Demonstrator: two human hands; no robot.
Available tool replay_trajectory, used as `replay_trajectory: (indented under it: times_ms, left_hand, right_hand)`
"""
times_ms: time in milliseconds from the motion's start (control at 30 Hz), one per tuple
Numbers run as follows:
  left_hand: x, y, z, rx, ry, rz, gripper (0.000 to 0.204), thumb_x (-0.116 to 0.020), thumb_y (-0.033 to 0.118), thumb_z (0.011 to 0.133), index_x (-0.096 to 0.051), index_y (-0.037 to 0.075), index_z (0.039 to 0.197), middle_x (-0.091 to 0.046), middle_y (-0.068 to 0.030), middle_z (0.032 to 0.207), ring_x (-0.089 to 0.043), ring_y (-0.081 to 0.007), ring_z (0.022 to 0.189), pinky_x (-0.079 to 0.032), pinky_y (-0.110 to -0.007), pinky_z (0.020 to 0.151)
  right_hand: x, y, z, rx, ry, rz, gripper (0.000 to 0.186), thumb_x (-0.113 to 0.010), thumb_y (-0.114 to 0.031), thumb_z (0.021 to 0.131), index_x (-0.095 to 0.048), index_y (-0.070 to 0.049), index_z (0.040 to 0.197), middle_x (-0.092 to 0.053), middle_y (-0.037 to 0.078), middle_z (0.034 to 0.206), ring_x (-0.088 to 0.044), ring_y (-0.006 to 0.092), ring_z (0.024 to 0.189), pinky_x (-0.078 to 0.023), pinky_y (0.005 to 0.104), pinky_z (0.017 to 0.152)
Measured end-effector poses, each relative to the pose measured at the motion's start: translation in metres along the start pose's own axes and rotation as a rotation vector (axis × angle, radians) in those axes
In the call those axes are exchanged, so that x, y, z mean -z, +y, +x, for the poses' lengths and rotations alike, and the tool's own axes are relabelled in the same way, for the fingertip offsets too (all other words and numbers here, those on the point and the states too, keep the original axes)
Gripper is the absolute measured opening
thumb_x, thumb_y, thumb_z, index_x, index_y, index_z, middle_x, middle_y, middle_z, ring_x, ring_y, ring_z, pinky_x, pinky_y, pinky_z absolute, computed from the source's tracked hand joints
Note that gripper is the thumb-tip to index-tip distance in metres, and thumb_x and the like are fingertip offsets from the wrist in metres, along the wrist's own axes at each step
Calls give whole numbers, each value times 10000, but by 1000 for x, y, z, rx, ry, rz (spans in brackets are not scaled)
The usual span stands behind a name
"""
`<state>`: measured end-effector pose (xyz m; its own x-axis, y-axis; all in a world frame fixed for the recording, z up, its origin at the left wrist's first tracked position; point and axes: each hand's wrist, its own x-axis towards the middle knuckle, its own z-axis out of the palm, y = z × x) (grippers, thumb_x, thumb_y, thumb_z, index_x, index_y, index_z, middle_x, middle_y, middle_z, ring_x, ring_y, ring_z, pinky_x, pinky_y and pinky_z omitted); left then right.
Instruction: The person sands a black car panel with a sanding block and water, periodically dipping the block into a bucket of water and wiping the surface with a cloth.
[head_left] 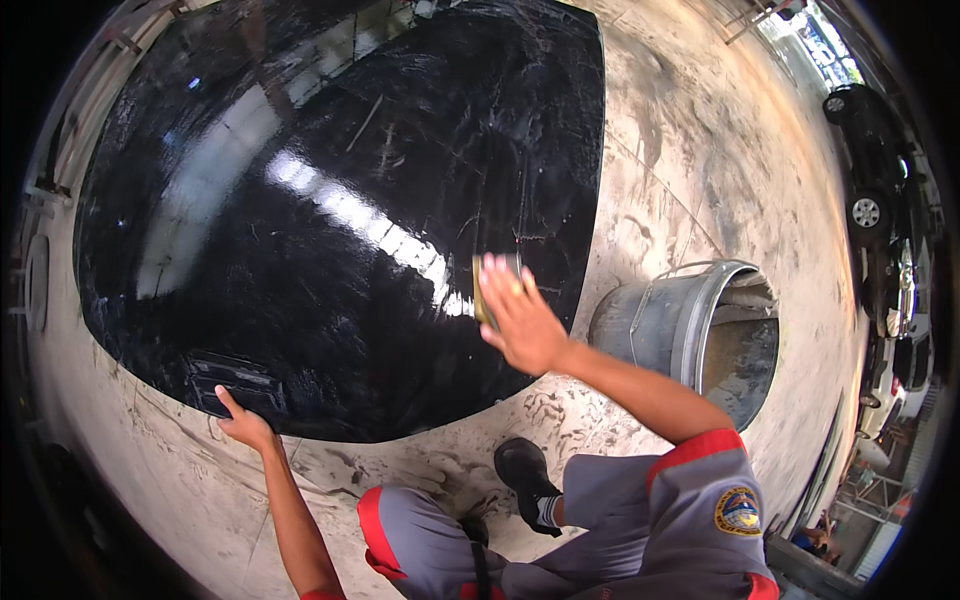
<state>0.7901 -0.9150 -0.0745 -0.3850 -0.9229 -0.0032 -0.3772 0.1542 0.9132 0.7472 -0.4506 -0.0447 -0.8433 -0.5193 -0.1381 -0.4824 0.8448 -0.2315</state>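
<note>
A large, glossy black car hood point(330, 340) fills the left and middle of the head view, wet-looking and streaked, with bright reflections across it. My right hand point(520, 318) lies over a small flat yellowish sanding block point(480, 290), pressing it to the hood near its right edge. The fingers point away from me and cover most of the block. At the near left edge, my left hand point(243, 428) grips the hood, thumb on top beside a recessed rectangular mark. Its other fingers are hidden under the edge.
A grey metal bucket point(650, 315) with a wire handle stands close to the hood's right side, by my right forearm. Stained concrete floor point(680, 150) surrounds the hood. My black shoe point(525, 475) is just below its near edge. Parked cars point(870, 190) line the far right.
</note>
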Motion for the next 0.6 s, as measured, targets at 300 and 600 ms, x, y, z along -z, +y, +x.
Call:
replay_trajectory:
  times_ms: [300,600]
  left_hand:
    - [-23,-11,-4,-87,-41,-10,692,-660,514,936,-600,-157,1096,-671,-232,1089,-626,-267,943,-482,-373,912]
    - [15,1,6,-13,39,91,663,-655,501,943,-602,-144,1086,-674,-211,1044,-626,-261,892,-497,-374,868]
  right_hand:
    - [65,170,172,-455,552,62,631,-360,-343,1036,-238,23,1535,-234,254,1600,-183,402,1502,-191,532,1199]
    - [24,48,87,-219,340,-58,690,-483,-269,974,-245,88,1514,-211,300,1592,-206,410,1494,-202,501,1203]
